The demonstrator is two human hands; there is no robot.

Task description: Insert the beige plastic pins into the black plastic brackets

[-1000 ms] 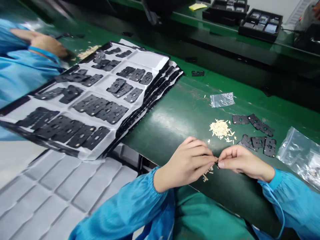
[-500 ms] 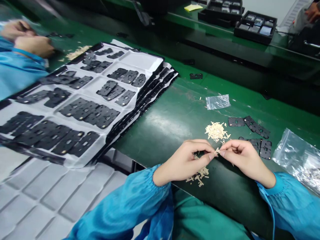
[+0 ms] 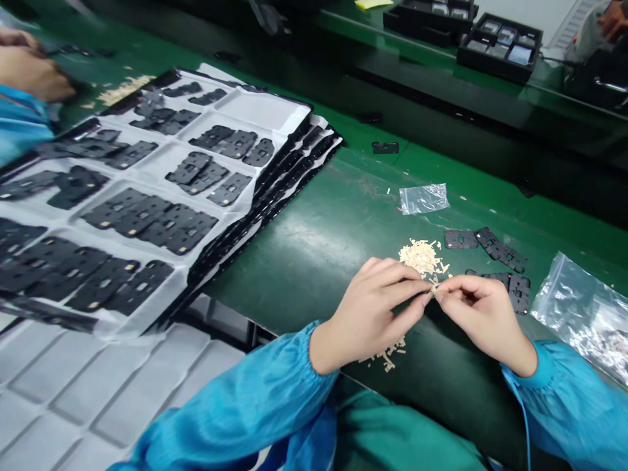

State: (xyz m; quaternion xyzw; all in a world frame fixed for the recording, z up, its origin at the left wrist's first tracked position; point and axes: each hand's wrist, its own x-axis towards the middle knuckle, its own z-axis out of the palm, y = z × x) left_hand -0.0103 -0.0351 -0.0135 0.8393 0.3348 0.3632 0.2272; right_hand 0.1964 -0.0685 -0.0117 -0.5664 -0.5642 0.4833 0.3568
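Thumb and fingers of my left hand (image 3: 375, 307) pinch a tiny cream-coloured piece (image 3: 434, 288), its shape mostly covered by fingertips. From the other side my right hand (image 3: 483, 311) pinches the same piece, so both sets of fingertips meet there. Just beyond them lies a pile of small cream strips (image 3: 419, 255). Another scatter of cream pieces (image 3: 389, 360) rests below my left hand, partly covered by it. Several flat black plastic parts (image 3: 460, 239) with cut-outs lie past my right hand, some overlapping.
At left, stacked trays (image 3: 289, 124) hold many black parts. A small clear bag (image 3: 424, 198) lies behind the pile, a larger plastic bag (image 3: 583, 314) at right. Another person's hands (image 3: 36, 69) are at upper left. Black boxes (image 3: 500, 46) stand on the back shelf.
My hands still meet at the small cream piece, with my left fingers shifted more over it. The camera view has turned slightly, so the trays appear farther left.
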